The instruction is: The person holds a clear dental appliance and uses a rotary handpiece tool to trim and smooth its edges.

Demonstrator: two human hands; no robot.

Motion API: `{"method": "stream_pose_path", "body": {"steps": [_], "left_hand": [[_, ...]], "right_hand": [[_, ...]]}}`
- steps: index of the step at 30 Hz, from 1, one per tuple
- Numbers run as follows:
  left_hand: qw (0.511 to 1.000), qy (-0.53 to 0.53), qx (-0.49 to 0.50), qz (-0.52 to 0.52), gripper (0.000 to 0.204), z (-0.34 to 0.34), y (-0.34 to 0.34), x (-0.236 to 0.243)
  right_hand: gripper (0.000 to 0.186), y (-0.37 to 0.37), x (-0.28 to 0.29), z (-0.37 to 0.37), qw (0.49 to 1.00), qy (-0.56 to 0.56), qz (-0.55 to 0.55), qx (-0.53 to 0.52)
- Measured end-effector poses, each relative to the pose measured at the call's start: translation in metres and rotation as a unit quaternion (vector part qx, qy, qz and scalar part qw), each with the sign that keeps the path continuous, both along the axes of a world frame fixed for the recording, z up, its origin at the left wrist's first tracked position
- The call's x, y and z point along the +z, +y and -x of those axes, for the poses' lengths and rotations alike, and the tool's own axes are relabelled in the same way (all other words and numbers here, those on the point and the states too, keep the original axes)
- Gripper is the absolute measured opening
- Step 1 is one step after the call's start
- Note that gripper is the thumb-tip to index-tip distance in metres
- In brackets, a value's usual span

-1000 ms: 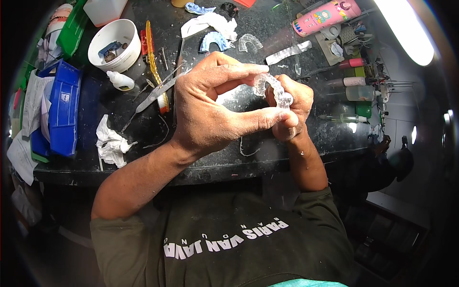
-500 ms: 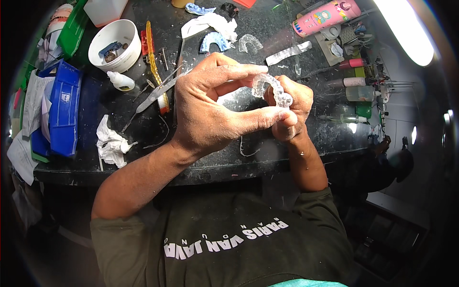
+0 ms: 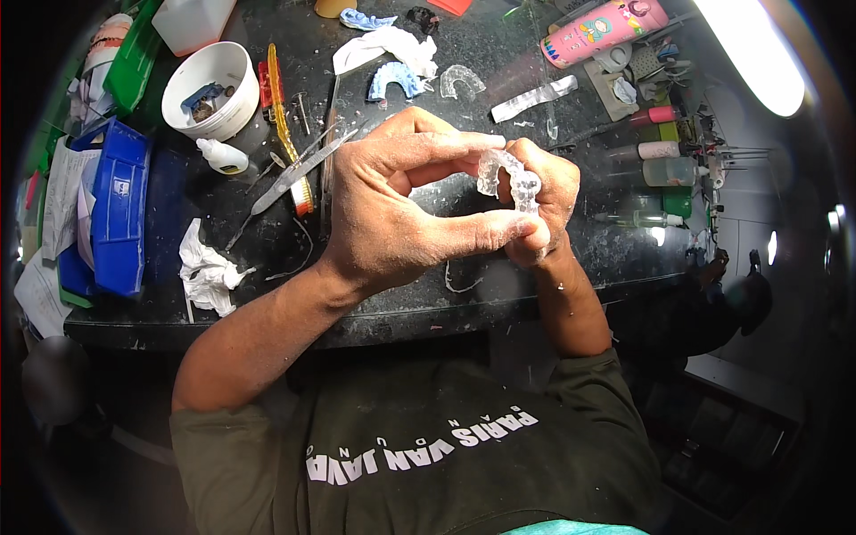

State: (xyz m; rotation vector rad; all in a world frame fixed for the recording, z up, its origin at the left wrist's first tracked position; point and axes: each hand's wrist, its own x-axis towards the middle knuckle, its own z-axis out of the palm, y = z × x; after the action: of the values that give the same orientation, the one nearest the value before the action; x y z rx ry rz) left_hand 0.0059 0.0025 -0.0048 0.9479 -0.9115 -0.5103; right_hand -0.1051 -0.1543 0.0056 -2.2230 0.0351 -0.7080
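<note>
My left hand (image 3: 388, 209) and my right hand (image 3: 553, 187) are raised over the dark bench, gripping a clear plastic arch-shaped dental aligner (image 3: 522, 178) between them. My left thumb reaches to its lower end and my left index finger stretches along its top. My right fingers are curled behind it, partly hidden. Beyond my hands lie a blue dental mould (image 3: 397, 78), another clear arch piece (image 3: 459, 76) and a crumpled white tissue (image 3: 392, 45). Metal tweezers (image 3: 290, 178) lie left of my left hand, and another tissue (image 3: 209, 267) is near the front edge.
A white tub (image 3: 209, 89), a small white bottle (image 3: 223, 156) and blue bin (image 3: 120, 205) stand left. A pink cylinder (image 3: 602, 34), bottles (image 3: 669, 172) and a lamp (image 3: 749, 53) are right. A dark figure (image 3: 740, 303), apparently a person, is beyond the bench's right edge.
The aligner has tilted a little in my fingers, and both hands appear slightly lower in the picture. The bench's objects have shifted slightly in view.
</note>
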Motion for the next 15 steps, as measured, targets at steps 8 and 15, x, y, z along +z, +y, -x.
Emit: {"method": "stream_pose_path", "body": {"steps": [8,15], "left_hand": [[1.0,0.009,0.002,0.012,0.052,0.0015,-0.0009,-0.0015],[0.999,0.02,0.002,0.025,0.053,0.003,-0.0016,-0.0016]], "right_hand": [[0.078,0.001,0.0019,-0.0002,1.0,-0.003,0.003,0.001],[0.077,0.0005,0.0002,-0.0001,1.0,-0.011,-0.008,0.009]]}}
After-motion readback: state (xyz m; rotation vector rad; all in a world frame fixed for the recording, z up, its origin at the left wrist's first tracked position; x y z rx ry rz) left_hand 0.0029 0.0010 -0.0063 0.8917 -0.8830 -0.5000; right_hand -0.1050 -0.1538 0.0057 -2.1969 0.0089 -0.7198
